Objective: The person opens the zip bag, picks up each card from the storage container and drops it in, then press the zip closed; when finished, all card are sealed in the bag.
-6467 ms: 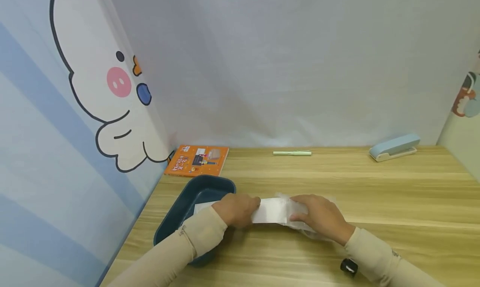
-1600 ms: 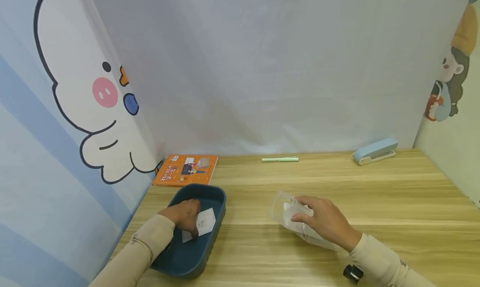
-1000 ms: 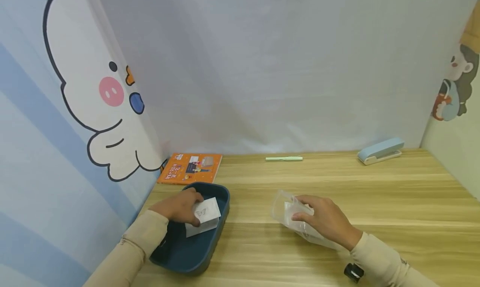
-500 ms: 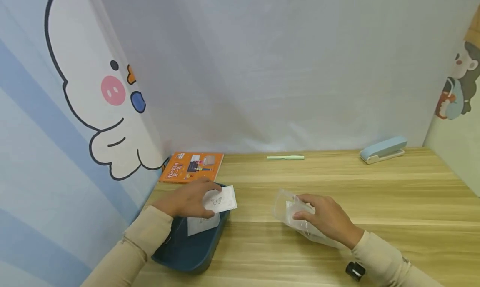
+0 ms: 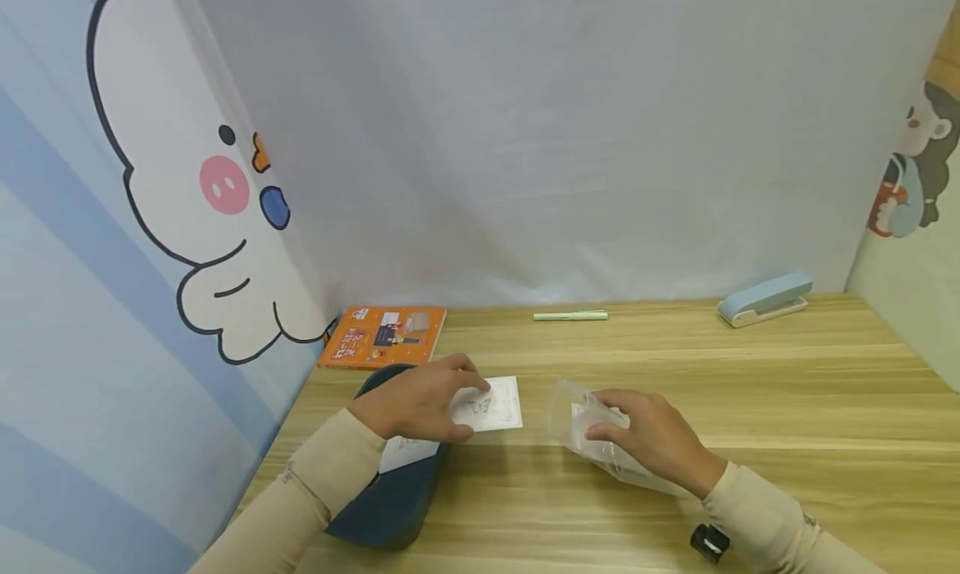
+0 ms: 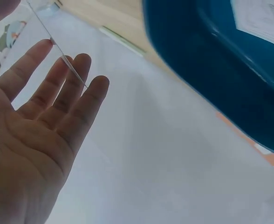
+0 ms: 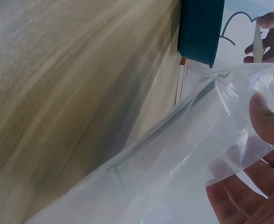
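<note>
My left hand (image 5: 420, 401) pinches a thin white square packet (image 5: 502, 403) with a butterfly print between thumb and fingers, right of the dark blue bin (image 5: 397, 516). The left wrist view shows this packet edge-on, against the fingertips (image 6: 99, 86). Another white packet (image 5: 407, 452) lies inside the bin, partly hidden by the left arm. My right hand (image 5: 654, 436) grips a clear plastic bag (image 5: 558, 411), its mouth gaping toward the left hand. Something flat and white shows inside the bag.
An orange book (image 5: 384, 336) lies behind the bin against the wall. Farther back are a pale green pen (image 5: 570, 316) and a light blue stapler (image 5: 765, 297). A small black device (image 5: 709, 542) sits under the right wrist.
Earlier both hands were at the bag; then my left hand reached into the bin, lifted the butterfly packet out and carried it right, toward the bag. My right hand stays with the bag.
</note>
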A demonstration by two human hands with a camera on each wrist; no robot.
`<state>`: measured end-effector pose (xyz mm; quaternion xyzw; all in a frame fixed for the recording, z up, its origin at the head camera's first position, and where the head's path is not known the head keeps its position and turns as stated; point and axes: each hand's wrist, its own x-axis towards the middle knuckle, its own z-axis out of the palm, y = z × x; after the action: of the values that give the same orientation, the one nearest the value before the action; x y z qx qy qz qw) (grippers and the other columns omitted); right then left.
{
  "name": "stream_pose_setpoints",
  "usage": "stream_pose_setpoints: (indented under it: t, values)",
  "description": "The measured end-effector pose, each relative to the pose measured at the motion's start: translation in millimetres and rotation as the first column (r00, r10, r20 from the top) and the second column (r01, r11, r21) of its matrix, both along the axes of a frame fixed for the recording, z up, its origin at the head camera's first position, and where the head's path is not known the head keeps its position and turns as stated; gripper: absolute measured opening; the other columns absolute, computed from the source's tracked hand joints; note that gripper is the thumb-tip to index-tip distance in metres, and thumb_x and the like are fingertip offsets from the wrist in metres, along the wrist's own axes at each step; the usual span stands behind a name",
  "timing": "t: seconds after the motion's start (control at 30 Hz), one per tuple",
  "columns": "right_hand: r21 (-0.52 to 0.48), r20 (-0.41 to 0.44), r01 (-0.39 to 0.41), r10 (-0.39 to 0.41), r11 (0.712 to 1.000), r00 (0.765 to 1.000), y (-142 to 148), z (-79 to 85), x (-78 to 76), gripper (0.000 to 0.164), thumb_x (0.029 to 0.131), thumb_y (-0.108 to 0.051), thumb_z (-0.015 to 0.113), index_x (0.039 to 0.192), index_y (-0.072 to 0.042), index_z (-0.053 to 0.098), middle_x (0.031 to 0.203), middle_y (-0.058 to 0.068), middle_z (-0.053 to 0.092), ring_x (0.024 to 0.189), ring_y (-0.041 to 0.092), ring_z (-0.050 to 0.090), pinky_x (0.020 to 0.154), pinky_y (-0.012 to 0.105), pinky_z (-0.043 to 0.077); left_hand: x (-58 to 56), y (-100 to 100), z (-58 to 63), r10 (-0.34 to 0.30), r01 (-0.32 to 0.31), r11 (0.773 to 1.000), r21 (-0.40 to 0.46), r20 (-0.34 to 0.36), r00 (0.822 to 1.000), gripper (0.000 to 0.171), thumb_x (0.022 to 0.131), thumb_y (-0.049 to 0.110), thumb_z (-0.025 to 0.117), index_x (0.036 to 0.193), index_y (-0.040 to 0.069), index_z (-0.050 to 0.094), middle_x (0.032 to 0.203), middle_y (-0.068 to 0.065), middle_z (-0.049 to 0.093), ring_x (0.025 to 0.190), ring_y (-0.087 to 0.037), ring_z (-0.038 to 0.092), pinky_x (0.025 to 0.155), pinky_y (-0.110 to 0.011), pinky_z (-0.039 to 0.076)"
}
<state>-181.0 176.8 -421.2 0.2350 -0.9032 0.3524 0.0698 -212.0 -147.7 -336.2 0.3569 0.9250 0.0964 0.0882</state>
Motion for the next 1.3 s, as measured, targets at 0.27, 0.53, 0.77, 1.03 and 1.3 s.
stream_pose_setpoints:
  t: [0.27,0.53,0.77,1.03,1.3]
  values:
    - [-0.003,0.004,-0.003,0.003,1.0,1.0,0.3,-2.6,-1.4,0.046,0.085,-0.029,0.078,0.123,-0.004,0.07,0.118,0.009,0.071,0.104,0.025,0.069,0.083,0.045,0.055,1.3,29.0,2.2,-0.027,0.026,0.999,-0.039,-0.037,0.999,0.049,0.083,0.035,0.08,0.127,0.017,0.065,0.13,-0.001,0.056,0.089,-0.012,0.058,0.08,-0.033,0.051]
    - [-0.008,0.005,-0.001,0.001,1.0,1.0,-1.0,-4.8,-5.0,0.047,0.085,-0.031,0.079,0.122,-0.005,0.071,0.119,0.009,0.071,0.105,0.025,0.069,0.083,0.045,0.055,0.2,45.4,-1.0,-0.014,0.005,0.994,-0.112,-0.079,0.997,0.052,0.081,0.038,0.081,0.127,0.017,0.067,0.129,0.001,0.057,0.091,-0.01,0.058,0.08,-0.03,0.051]
    - [-0.015,0.002,-0.019,0.019,1.0,1.0,-2.0,-4.8,-8.8,0.046,0.085,-0.031,0.079,0.122,-0.004,0.071,0.12,0.01,0.071,0.107,0.027,0.068,0.085,0.046,0.054,-1.9,54.2,-5.1,-0.027,0.013,0.988,-0.152,-0.09,0.996,0.053,0.08,0.039,0.08,0.126,0.017,0.067,0.128,0.001,0.06,0.098,-0.011,0.06,0.086,-0.031,0.052]
    - [-0.019,0.007,-0.013,0.013,1.0,1.0,-4.9,-6.2,-12.7,0.046,0.083,-0.032,0.08,0.121,-0.006,0.072,0.12,0.008,0.071,0.11,0.028,0.067,0.087,0.048,0.053,-5.1,65.0,-8.4,-0.089,0.074,0.987,-0.146,-0.099,0.991,0.037,0.081,0.036,0.078,0.11,0.014,0.072,0.118,-0.001,0.066,0.095,-0.013,0.061,0.082,-0.029,0.052]
    - [-0.023,0.019,-0.026,0.026,0.999,0.999,-7.2,-4.5,-12.6,0.046,0.086,-0.035,0.078,0.122,-0.007,0.072,0.121,0.008,0.07,0.109,0.028,0.067,0.085,0.048,0.054,-3.7,76.8,-13.0,-0.147,0.125,0.981,-0.149,-0.142,0.979,0.037,0.085,0.04,0.075,0.112,0.015,0.075,0.127,-0.003,0.062,0.11,-0.018,0.06,0.087,-0.027,0.05]
